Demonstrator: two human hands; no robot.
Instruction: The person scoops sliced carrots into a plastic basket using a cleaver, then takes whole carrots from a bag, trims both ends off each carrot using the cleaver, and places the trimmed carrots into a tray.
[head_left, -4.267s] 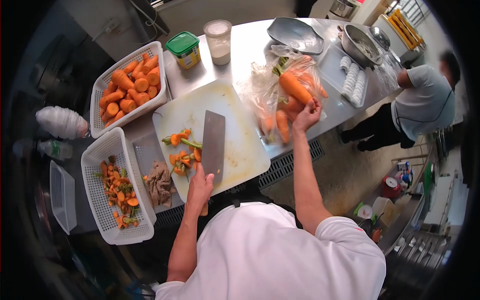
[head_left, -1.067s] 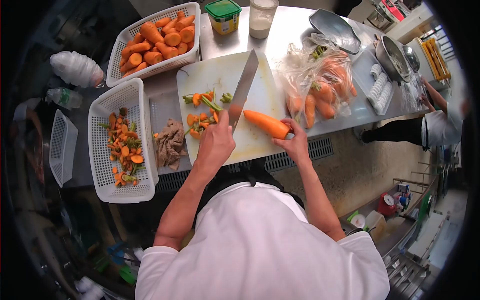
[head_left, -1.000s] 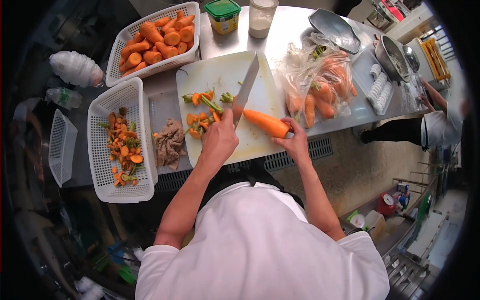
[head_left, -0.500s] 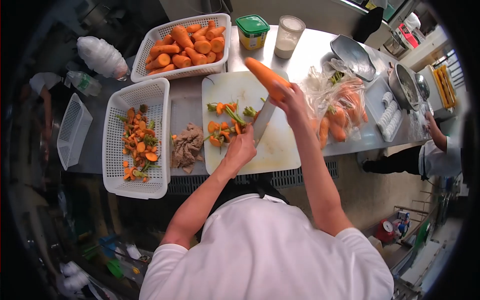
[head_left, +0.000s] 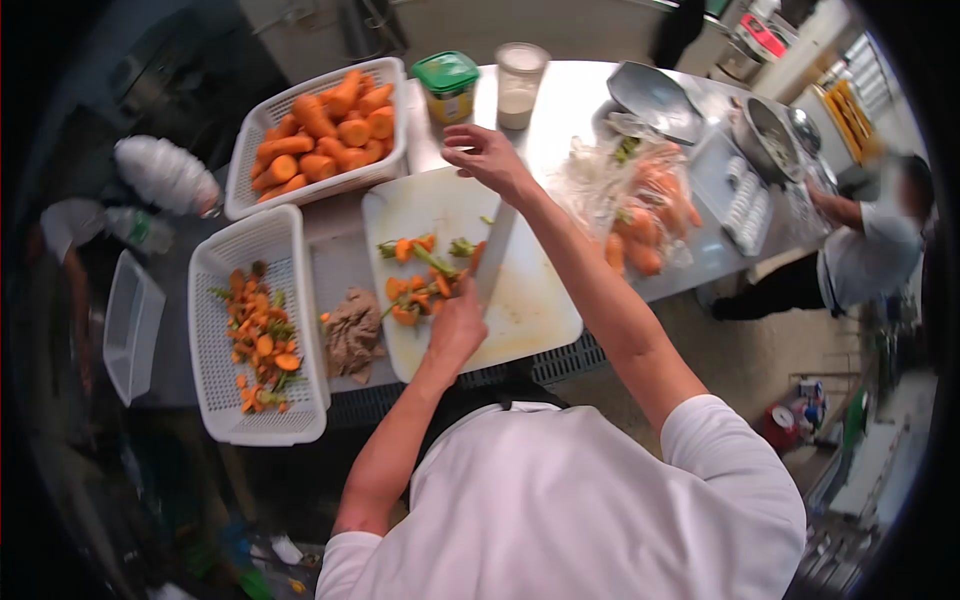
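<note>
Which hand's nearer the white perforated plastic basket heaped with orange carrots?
Right. The right hand is open, just right of the basket, apart from it. The left hand is farther, closer to the body, holding the metal knife.

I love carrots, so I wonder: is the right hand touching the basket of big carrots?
Apart. In the head view, steel table shows between the right hand and the basket of big carrots.

Professional-looking kitchen, steel table, cutting board, cleaver
</note>
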